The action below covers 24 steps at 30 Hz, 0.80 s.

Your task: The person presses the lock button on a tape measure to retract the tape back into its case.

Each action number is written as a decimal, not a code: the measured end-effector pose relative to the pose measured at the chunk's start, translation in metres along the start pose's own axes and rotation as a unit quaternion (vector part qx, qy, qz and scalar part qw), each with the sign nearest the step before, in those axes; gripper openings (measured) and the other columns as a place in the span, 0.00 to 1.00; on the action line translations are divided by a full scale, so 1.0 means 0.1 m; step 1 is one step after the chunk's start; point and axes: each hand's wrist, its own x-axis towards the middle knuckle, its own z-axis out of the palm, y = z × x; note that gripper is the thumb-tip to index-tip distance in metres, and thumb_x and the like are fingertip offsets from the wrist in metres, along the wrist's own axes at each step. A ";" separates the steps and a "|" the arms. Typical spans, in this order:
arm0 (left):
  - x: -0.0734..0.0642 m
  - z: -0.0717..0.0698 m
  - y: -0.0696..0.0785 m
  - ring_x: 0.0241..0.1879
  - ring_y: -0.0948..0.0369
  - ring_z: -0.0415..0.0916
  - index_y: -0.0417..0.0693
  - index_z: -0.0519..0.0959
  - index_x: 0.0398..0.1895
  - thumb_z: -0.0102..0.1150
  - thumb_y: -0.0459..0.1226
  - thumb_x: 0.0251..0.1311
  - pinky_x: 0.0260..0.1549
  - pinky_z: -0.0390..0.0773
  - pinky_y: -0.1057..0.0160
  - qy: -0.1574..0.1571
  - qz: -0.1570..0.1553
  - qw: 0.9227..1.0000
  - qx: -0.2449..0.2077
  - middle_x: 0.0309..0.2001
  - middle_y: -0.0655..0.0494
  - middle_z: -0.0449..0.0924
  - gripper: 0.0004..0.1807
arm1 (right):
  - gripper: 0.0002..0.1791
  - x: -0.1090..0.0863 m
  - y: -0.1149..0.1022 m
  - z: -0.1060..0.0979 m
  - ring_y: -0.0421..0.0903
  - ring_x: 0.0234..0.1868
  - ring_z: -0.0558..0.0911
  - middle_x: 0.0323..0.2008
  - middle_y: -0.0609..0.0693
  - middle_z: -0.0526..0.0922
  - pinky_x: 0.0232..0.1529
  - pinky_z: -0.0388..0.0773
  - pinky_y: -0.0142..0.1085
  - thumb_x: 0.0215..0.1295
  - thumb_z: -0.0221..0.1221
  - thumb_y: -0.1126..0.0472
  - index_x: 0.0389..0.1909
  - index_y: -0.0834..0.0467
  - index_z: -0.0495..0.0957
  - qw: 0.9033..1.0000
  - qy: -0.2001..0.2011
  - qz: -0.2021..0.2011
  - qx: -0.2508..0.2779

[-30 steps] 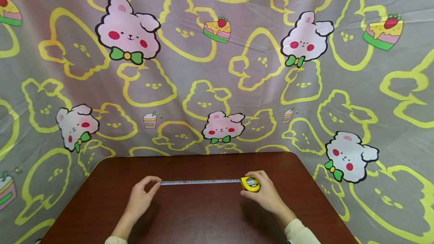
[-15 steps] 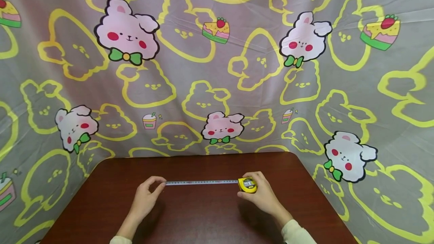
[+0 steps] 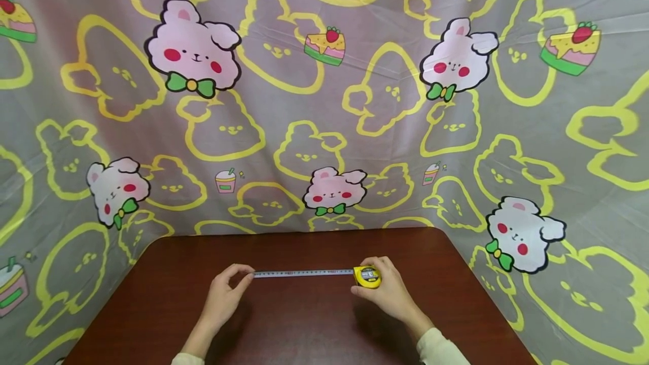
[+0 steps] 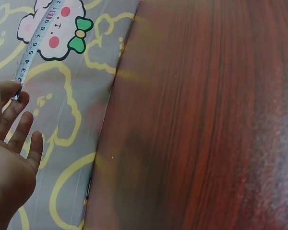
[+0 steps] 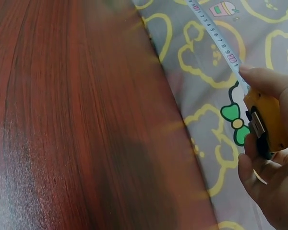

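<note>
A yellow tape measure (image 3: 367, 277) is in my right hand (image 3: 392, 294), thumb and fingers gripping its case. Its white blade (image 3: 304, 273) stretches straight across to my left hand (image 3: 223, 294), which pinches the end hook between thumb and forefinger. In the left wrist view the blade (image 4: 32, 50) shows low numbers near the fingertips, and the other fingers spread loosely. The right wrist view has the case (image 5: 266, 120) with its dark clip, the thumb lying near the blade's mouth. Both hands hold the tape above the table, their shadows falling below.
A dark red-brown wooden table (image 3: 304, 325) with rounded far corners lies beneath the hands. Grey cloth (image 3: 284, 196) printed with bunnies, cakes and cups hangs along its back and both sides.
The hands have drawn closer: my left hand has moved right and my right hand slightly left. The stretch of blade between them is shorter.
</note>
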 end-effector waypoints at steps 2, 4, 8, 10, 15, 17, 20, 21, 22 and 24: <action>0.00 0.01 0.01 0.45 0.61 0.80 0.46 0.86 0.41 0.69 0.33 0.67 0.49 0.72 0.66 0.001 0.000 1.000 -0.002 0.39 0.60 0.86 0.03 | 0.31 0.00 -0.01 0.01 0.47 0.43 0.75 0.44 0.46 0.73 0.40 0.79 0.37 0.45 0.84 0.51 0.49 0.49 0.81 1.000 0.002 0.000 0.003; -0.01 0.02 0.03 0.45 0.61 0.80 0.45 0.86 0.40 0.69 0.33 0.66 0.49 0.72 0.65 0.002 0.000 1.000 -0.004 0.39 0.60 0.86 0.03 | 0.30 0.00 -0.02 0.02 0.47 0.42 0.75 0.44 0.47 0.73 0.39 0.79 0.37 0.45 0.83 0.52 0.49 0.50 0.80 1.000 0.002 0.002 0.006; -0.02 0.05 0.05 0.46 0.60 0.81 0.45 0.86 0.40 0.69 0.31 0.65 0.50 0.74 0.61 0.003 0.005 1.000 -0.014 0.39 0.61 0.86 0.03 | 0.31 0.01 -0.03 0.04 0.47 0.43 0.75 0.44 0.47 0.73 0.39 0.79 0.36 0.46 0.83 0.52 0.50 0.51 0.80 1.000 -0.003 0.003 0.009; -0.02 0.08 0.06 0.46 0.59 0.81 0.46 0.86 0.40 0.69 0.31 0.65 0.49 0.74 0.60 0.003 0.011 1.000 -0.020 0.39 0.62 0.86 0.03 | 0.31 0.01 -0.03 0.05 0.47 0.43 0.75 0.44 0.47 0.73 0.39 0.79 0.37 0.46 0.83 0.52 0.51 0.53 0.80 1.000 -0.003 -0.001 0.009; -0.02 0.16 0.08 0.45 0.60 0.81 0.50 0.86 0.39 0.69 0.29 0.64 0.47 0.76 0.60 0.004 0.019 0.999 -0.032 0.39 0.62 0.86 0.07 | 0.31 0.02 -0.05 0.09 0.47 0.43 0.75 0.44 0.47 0.73 0.39 0.79 0.37 0.46 0.83 0.51 0.50 0.51 0.80 1.000 -0.002 -0.004 0.008; -0.03 0.19 0.11 0.43 0.60 0.81 0.50 0.85 0.39 0.69 0.28 0.63 0.43 0.78 0.61 0.003 0.021 0.999 -0.035 0.39 0.60 0.86 0.08 | 0.30 0.02 -0.05 0.11 0.47 0.43 0.75 0.44 0.47 0.73 0.40 0.79 0.37 0.46 0.83 0.50 0.49 0.49 0.80 1.000 -0.001 -0.002 0.010; -0.03 0.24 0.23 0.41 0.59 0.81 0.48 0.85 0.39 0.68 0.24 0.62 0.37 0.78 0.62 0.005 0.026 0.999 -0.039 0.38 0.56 0.86 0.09 | 0.31 0.02 -0.06 0.15 0.47 0.43 0.75 0.44 0.47 0.72 0.39 0.79 0.37 0.46 0.83 0.50 0.50 0.51 0.80 1.000 0.002 -0.001 0.014; -0.03 0.24 0.28 0.41 0.58 0.81 0.47 0.85 0.38 0.68 0.24 0.61 0.36 0.78 0.62 0.006 0.028 0.999 -0.039 0.38 0.54 0.86 0.10 | 0.32 0.02 -0.06 0.16 0.47 0.43 0.75 0.44 0.47 0.72 0.39 0.79 0.37 0.46 0.83 0.50 0.51 0.51 0.80 1.000 0.003 -0.001 0.014; -0.03 0.25 0.33 0.40 0.57 0.81 0.46 0.85 0.38 0.68 0.23 0.61 0.37 0.78 0.61 0.006 0.031 0.999 -0.040 0.38 0.52 0.86 0.10 | 0.32 0.02 -0.07 0.17 0.47 0.43 0.75 0.44 0.47 0.72 0.39 0.78 0.37 0.46 0.83 0.50 0.51 0.52 0.80 1.000 0.004 -0.002 0.015; -0.03 0.27 0.41 0.41 0.54 0.82 0.44 0.85 0.37 0.67 0.21 0.60 0.39 0.79 0.58 0.006 0.036 0.999 -0.040 0.37 0.50 0.86 0.10 | 0.32 0.02 -0.08 0.19 0.47 0.43 0.75 0.44 0.47 0.72 0.39 0.78 0.37 0.46 0.83 0.50 0.52 0.53 0.80 1.000 0.004 -0.003 0.016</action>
